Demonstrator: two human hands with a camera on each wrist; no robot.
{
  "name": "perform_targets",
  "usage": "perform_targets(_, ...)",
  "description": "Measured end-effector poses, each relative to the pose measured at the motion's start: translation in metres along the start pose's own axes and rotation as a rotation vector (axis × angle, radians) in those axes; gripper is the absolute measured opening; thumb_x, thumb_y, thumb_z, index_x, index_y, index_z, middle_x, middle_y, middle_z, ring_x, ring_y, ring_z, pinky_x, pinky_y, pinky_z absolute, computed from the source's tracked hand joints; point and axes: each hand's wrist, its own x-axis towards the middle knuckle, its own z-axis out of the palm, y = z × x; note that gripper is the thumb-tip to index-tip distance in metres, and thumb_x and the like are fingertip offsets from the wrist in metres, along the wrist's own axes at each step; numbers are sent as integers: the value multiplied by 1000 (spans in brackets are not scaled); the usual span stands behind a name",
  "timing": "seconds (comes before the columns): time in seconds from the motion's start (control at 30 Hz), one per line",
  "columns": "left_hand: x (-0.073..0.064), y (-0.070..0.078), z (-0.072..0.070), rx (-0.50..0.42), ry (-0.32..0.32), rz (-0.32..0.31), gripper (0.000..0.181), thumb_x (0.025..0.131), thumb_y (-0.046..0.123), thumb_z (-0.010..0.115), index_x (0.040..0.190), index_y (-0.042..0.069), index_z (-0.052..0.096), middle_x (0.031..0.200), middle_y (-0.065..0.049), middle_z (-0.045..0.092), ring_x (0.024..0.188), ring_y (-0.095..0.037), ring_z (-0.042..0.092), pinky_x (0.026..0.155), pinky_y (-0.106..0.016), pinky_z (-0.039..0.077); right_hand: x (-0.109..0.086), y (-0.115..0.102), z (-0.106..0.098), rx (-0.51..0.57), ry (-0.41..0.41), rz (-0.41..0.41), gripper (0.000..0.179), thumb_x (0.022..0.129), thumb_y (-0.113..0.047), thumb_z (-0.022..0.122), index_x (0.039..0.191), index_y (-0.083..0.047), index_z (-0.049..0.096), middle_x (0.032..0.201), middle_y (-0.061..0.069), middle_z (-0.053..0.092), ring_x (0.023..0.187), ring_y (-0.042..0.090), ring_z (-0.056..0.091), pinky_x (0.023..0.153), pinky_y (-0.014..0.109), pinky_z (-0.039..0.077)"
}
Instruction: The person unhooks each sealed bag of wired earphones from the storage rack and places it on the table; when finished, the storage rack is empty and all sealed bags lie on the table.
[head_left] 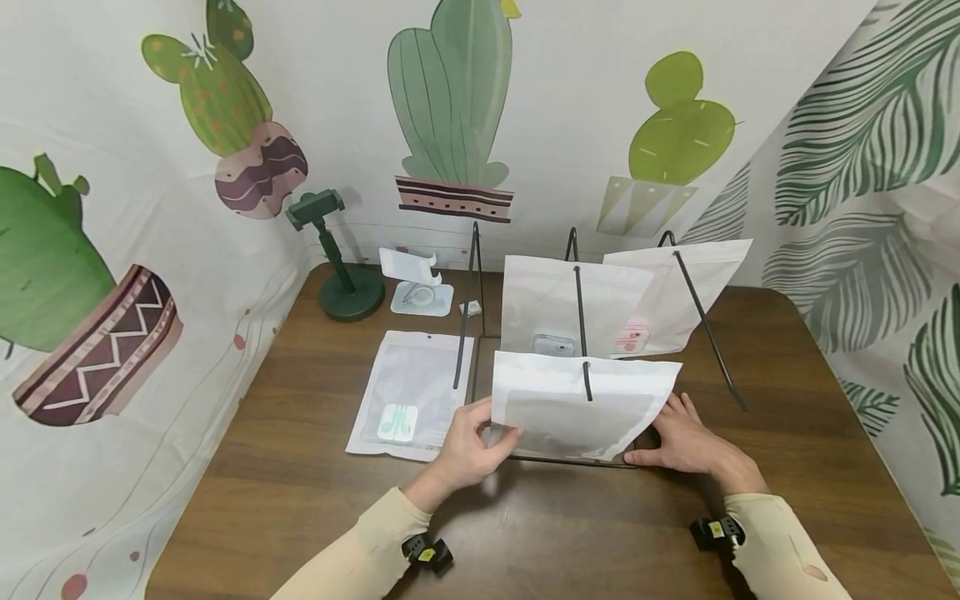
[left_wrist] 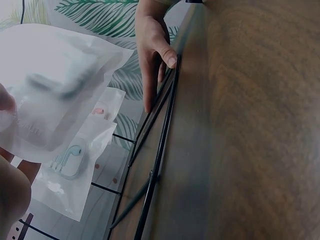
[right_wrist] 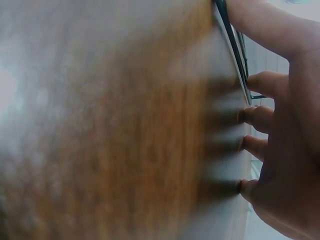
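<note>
A white zip pouch hangs by its top hole from the middle hook of a black wire display rack. My left hand pinches that pouch at its left edge, thumb in front and fingers behind. In the left wrist view something dark shows blurred through the pouch. My right hand rests at the rack's front right base corner, its fingers spread and its thumb touching the base wire. Farther back hang another pouch with earphones inside and, on the right hook, a pouch with a pink item.
Left of the rack a flat pouch with green earphones lies on the brown table. Behind it stand a dark green phone stand, a white folding stand and a small white packet. The rack's left hook bears no pouch.
</note>
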Motion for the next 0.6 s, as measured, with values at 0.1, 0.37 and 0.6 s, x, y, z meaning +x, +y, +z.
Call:
perform_targets(0.1, -1, 0, 0, -10, 0, 1, 30, 75, -12, 70, 105, -9, 66, 101, -23, 71, 92, -30, 70, 80, -32, 58, 0, 0, 0, 0, 6, -3, 82, 71, -59, 78, 134, -13, 50, 147, 26, 39, 135, 49, 24, 104, 76, 8)
perform_targets(0.37, -2, 1, 0, 12, -4, 13, 30, 74, -12, 71, 103, -8, 67, 99, -22, 72, 91, -29, 71, 80, -33, 58, 2, 2, 1, 13, 25, -22, 74, 69, -57, 80, 126, -17, 56, 143, 23, 45, 135, 48, 26, 104, 76, 8)
perform_targets(0.6, -4, 3, 0, -8, -7, 22, 30, 75, -13, 70, 104, -8, 66, 100, -22, 72, 92, -30, 71, 81, -33, 58, 3, 4, 3, 25, 40, -46, 66, 68, -57, 82, 120, -23, 60, 138, 18, 50, 135, 46, 26, 105, 76, 7)
